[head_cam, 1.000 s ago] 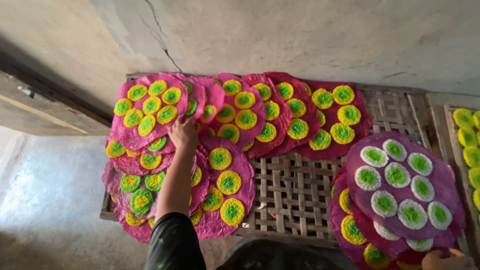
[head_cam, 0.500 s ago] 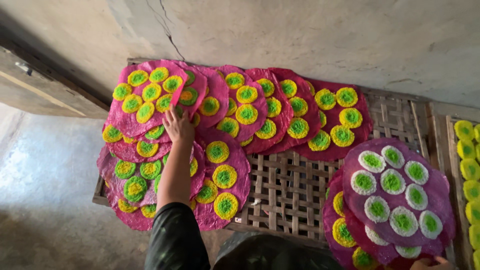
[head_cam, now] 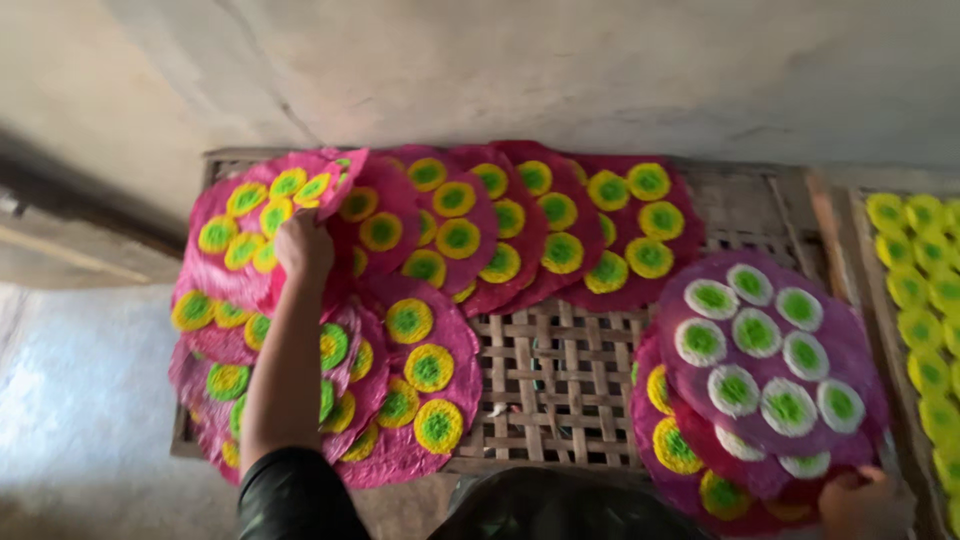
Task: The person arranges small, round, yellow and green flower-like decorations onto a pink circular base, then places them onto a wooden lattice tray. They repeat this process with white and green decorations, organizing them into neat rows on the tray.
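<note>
Head view: since half a second ago the left hand (head_cam: 303, 245) has lifted the edge of a pink disc (head_cam: 262, 225), its fingers clamped on the rim. That disc, dotted with yellow-green rounds, curls up beside the fingertips. Beneath the fingers lies a woven bamboo rack (head_cam: 560, 370) against a grey wall (head_cam: 560, 70). The right hand (head_cam: 858, 503) grips a stack of purple discs (head_cam: 770, 365).
</note>
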